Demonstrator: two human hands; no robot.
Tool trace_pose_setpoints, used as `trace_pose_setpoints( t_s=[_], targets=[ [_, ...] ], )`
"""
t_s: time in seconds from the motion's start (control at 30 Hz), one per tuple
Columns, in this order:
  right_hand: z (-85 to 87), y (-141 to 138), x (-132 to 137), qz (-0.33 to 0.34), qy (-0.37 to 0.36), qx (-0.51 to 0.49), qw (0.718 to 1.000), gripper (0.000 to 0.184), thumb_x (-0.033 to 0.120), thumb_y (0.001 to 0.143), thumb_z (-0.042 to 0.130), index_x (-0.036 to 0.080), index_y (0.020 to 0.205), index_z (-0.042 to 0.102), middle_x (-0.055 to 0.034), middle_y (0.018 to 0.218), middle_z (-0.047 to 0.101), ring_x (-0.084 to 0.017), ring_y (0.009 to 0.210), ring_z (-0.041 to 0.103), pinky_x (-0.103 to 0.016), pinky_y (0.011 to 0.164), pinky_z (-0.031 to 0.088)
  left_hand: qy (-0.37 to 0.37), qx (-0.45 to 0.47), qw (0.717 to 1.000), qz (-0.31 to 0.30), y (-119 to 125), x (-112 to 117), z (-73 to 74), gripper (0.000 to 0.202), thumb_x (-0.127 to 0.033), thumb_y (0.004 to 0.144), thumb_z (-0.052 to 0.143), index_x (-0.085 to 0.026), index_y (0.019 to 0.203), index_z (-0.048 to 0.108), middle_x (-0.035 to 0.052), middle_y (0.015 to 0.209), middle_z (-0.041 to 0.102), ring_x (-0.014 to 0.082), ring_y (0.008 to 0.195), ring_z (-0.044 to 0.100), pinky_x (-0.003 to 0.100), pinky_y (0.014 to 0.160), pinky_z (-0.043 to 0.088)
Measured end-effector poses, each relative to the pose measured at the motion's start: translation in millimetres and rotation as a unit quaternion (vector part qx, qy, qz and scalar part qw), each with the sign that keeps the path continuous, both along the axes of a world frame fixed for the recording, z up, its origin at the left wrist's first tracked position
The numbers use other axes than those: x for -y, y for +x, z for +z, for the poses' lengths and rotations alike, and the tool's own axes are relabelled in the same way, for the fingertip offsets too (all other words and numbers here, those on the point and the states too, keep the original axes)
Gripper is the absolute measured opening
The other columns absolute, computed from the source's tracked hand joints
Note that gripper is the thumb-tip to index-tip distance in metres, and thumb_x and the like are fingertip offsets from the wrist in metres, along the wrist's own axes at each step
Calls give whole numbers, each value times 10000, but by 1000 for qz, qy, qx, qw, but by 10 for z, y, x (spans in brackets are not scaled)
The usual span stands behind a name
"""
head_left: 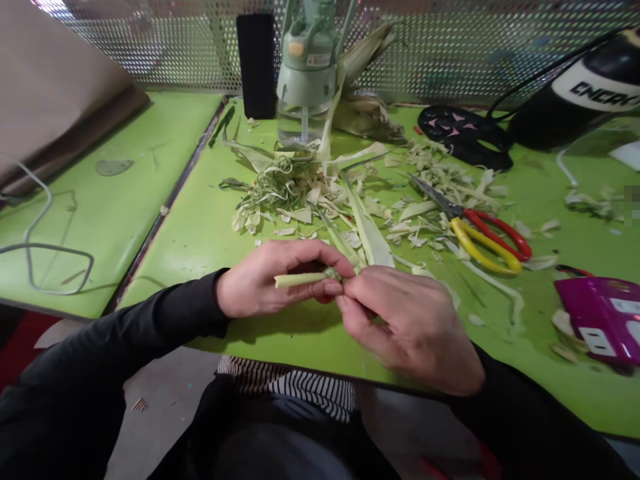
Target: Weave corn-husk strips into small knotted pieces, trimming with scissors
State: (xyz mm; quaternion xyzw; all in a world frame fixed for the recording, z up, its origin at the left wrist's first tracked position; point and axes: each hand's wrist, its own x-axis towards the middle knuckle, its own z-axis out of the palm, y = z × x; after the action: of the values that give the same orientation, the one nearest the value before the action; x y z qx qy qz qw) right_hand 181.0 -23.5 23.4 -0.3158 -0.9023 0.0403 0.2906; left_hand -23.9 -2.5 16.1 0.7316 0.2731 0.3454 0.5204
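Observation:
My left hand is closed around a small pale-green corn husk bundle, its blunt end pointing left. My right hand pinches at the bundle's other end, fingertips touching those of my left hand; the exact spot is hidden by the fingers. A long husk leaf stretches away behind my knuckles. Beyond both hands lies a heap of husk strips and scraps. Scissors with one red and one yellow handle rest slightly open, to the right of the heap.
A drink bottle and a black phone stand by the perforated back screen. A whole husk lies behind the heap. To the right are a black device, a dark cylinder and a purple packet. Bent wire lies left.

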Motion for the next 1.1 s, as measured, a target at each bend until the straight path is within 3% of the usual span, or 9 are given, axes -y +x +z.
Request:
trace_pose_setpoints(
  t_s=[0.17, 0.27, 0.37, 0.47, 0.53, 0.63, 0.83, 0.97, 1.1],
  targets=[
    [-7, -19, 56, 14, -27, -25, 999, 287, 112, 903, 506, 207, 634, 473, 34, 575, 499, -95, 552, 446, -255, 543, 362, 49, -29, 998, 13, -24, -14, 48, 175, -236, 882, 676, -106, 999, 685, 58, 855, 725, 101, 731, 680, 179, 681, 539],
    [-29, -16, 38, 18, -55, -43, 997, 264, 136, 930, 506, 214, 679, 482, 39, 585, 508, -97, 542, 445, -256, 542, 377, 23, -6, 1000, 20, -40, -52, 4, 185, -245, 883, 677, -108, 1007, 683, 67, 874, 726, 116, 752, 692, 199, 701, 559],
    [-29, 30, -56, -26, -58, -88, 994, 80, 212, 966, 503, 204, 912, 562, -35, 843, 641, -138, 703, 557, -281, 632, 452, -46, 38, 998, 1, -55, -87, -56, 200, -255, 889, 671, -101, 1017, 659, 80, 883, 725, 130, 776, 709, 219, 717, 584],
    [-14, 77, -169, -31, -82, -82, 993, 176, 285, 985, 477, 189, 1112, 550, -123, 1110, 641, -211, 946, 606, -349, 768, 491, -87, 65, 994, -25, -66, -103, -85, 211, -253, 886, 676, -101, 1024, 627, 80, 865, 719, 133, 777, 713, 240, 737, 598],
    [-6, 88, -210, 17, -133, -47, 990, 153, 305, 996, 459, 198, 991, 568, -77, 932, 654, -191, 844, 610, -324, 726, 482, -89, 69, 993, -33, -72, -99, -82, 204, -239, 883, 676, -110, 1026, 608, 72, 856, 709, 125, 761, 705, 233, 718, 593],
    [-14, 84, -205, 66, -193, -24, 979, 254, 297, 1001, 454, 210, 767, 502, 14, 657, 531, -121, 597, 497, -261, 586, 405, -81, 54, 994, -40, -75, -72, -71, 237, -224, 823, 734, -122, 988, 599, 55, 863, 686, 105, 707, 677, 207, 646, 566],
    [-147, 131, -151, 154, -286, -53, 944, 289, 209, 975, 459, 197, 686, 450, 42, 615, 462, -77, 555, 422, -228, 564, 337, -40, -9, 999, -18, -8, 7, -119, 144, -190, 759, 734, -129, 844, 635, 11, 733, 651, 63, 576, 574, 165, 538, 475],
    [-217, 176, -123, 149, -347, -90, 921, 300, 228, 981, 442, 197, 683, 443, 37, 617, 456, -89, 586, 430, -251, 583, 322, -36, -29, 999, 12, 32, 21, -109, 120, -122, 691, 717, -134, 775, 632, -25, 662, 614, 35, 508, 488, 143, 491, 422],
    [-202, 172, -82, 133, -379, -106, 909, 329, 229, 975, 459, 197, 651, 408, 44, 602, 420, -85, 566, 414, -256, 567, 308, -67, -65, 996, 0, -12, 28, -34, 129, -139, 718, 711, -131, 828, 645, -27, 674, 625, 32, 498, 485, 140, 472, 398]
  ],
)
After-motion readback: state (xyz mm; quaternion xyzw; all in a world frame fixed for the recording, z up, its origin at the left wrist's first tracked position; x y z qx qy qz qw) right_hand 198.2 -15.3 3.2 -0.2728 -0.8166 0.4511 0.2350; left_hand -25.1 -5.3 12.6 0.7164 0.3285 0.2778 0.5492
